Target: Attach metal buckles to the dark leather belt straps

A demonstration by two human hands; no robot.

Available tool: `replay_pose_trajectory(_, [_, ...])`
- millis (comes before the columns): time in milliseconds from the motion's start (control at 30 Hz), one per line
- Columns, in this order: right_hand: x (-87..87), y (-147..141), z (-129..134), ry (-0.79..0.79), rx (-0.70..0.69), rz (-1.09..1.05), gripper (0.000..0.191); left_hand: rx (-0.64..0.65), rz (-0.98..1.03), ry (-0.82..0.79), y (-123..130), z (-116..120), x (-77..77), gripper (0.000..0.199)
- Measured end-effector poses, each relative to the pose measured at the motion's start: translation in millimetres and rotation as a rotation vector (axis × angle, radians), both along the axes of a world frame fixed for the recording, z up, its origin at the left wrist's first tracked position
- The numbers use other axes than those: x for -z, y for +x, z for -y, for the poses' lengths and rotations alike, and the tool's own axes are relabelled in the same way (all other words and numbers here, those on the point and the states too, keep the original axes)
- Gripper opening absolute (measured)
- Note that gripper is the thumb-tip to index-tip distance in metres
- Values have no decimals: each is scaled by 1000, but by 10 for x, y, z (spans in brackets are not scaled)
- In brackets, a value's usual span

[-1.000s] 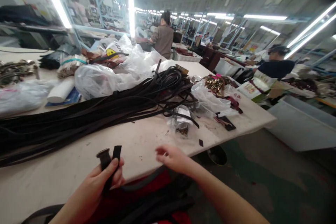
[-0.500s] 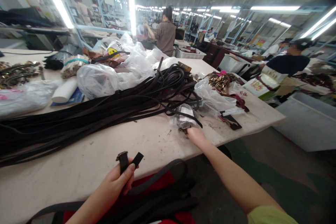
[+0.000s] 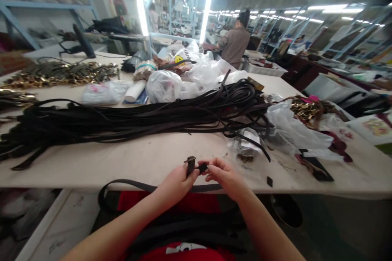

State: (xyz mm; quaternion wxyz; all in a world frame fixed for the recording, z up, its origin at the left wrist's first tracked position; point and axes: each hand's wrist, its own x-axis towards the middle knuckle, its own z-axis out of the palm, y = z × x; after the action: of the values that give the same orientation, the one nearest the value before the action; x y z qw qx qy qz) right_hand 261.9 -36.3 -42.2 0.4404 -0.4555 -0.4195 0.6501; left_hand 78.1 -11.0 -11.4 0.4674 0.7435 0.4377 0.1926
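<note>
My left hand pinches a dark strap with a brass-coloured metal fitting at its looped top; whether that is a buckle or a ring I cannot tell. The strap's flat black end sticks out to the right of the thumb. Right at that end is my right hand, its fingertips closed together; what they hold, if anything, is too small to make out. A clear plastic bag with small brass-coloured pieces lies beyond the right hand. Across the table stretches a long bundle of black straps.
White plastic bags lie behind the bundle. To the right are a crumpled bag, a heap of gold-coloured hardware and a black flat piece. Gold-ended straps lie far left. A person stands beyond the table.
My right hand has left the small clear bag and come to the strap end at my left hand. The view has swung left, showing more of the table there.
</note>
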Motion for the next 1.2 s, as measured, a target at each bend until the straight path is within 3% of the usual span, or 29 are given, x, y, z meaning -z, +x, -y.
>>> replay_pose_trajectory(100, [-21,-236,-46,-7,-8,-53,23,-20,-20,23,-136,12,22,25])
replay_pose_trajectory(233, [-2,-414,-69,-18,-10,-32,30,87,66,-79,-291,36,39,25])
replay_pose_trajectory(400, [-20,-555,-11,36,57,80,36,-115,255,-100,-290,37,136,20])
replay_pose_trajectory(467, [-92,-544,13,171,16,198,34,-118,373,-130,-281,42,129,21])
replay_pose_trajectory(600, [-310,-469,23,557,-29,555,34,-9,543,-240,-306,52,-10,27])
replay_pose_trajectory(667, [-390,-471,9,629,-53,614,33,8,577,-271,-321,54,-101,30])
replay_pose_trajectory(800, [-428,-560,-34,636,-63,530,28,-15,552,-241,-332,49,-235,35])
replay_pose_trajectory(967, [-426,-569,-76,623,-18,457,16,-26,459,-118,-360,30,-236,37])
replay_pose_trajectory(1100, [-516,-495,-120,464,37,196,15,-157,278,52,-397,19,-213,29])
replay_pose_trajectory(1200, [-600,-528,-152,268,-34,-65,19,-210,79,161,-411,0,-251,28])
